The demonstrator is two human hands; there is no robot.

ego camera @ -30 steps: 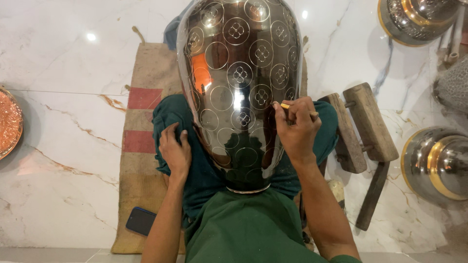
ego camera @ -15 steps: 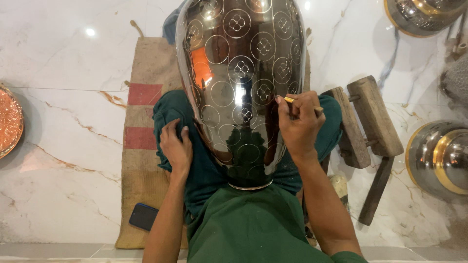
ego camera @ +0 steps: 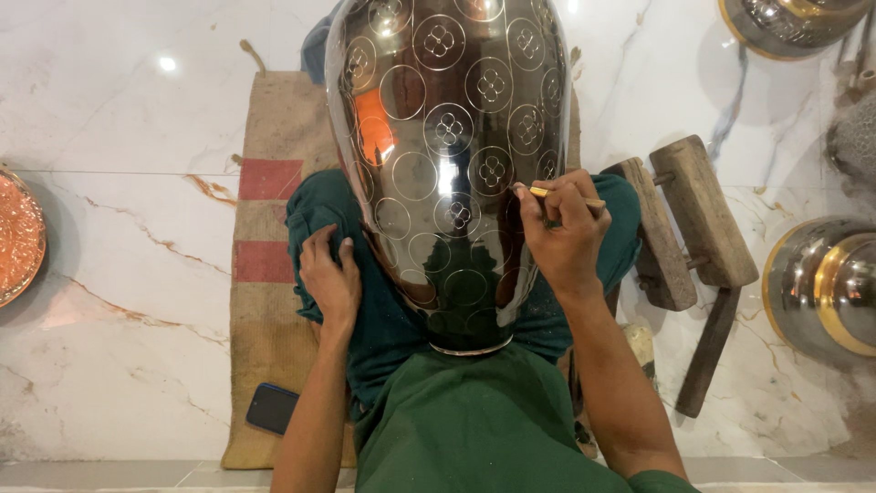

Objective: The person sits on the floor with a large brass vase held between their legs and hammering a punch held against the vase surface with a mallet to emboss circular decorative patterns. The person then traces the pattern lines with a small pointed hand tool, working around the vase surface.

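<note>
the white marble floor (ego camera: 109,100) spreads under everything, and on it lies a burlap sack (ego camera: 274,146) with red stripes, on which you sit in green clothing. rising between your knees is a big polished metal vessel (ego camera: 447,155), its narrow neck down by your lap and its broad body reaching away from you to the top edge of view, its shiny skin covered in engraved circles, several with four-petal marks inside. your left hand (ego camera: 330,278) rests on your left knee just beside the vessel's lower left flank, fingers loosely together and curled over the cloth, holding nothing. your right hand (ego camera: 561,233) sits against the vessel's right side, its fingers (ego camera: 547,212) pinched tight on a thin yellow pencil (ego camera: 561,194); the pencil lies nearly level across the top of those fingers, its tip poking out to the left and meeting the metal next to one of the circles, its back end sticking out to the right past your knuckles. right of your knee, a wooden mallet-like tool (ego camera: 698,246) with two blocks lies on the floor. two more shiny metal vessels (ego camera: 826,283) sit at the right edge, a copper-coloured dish (ego camera: 18,233) at the left edge, and a dark phone (ego camera: 272,408) lies on the sack by your left elbow.
</note>
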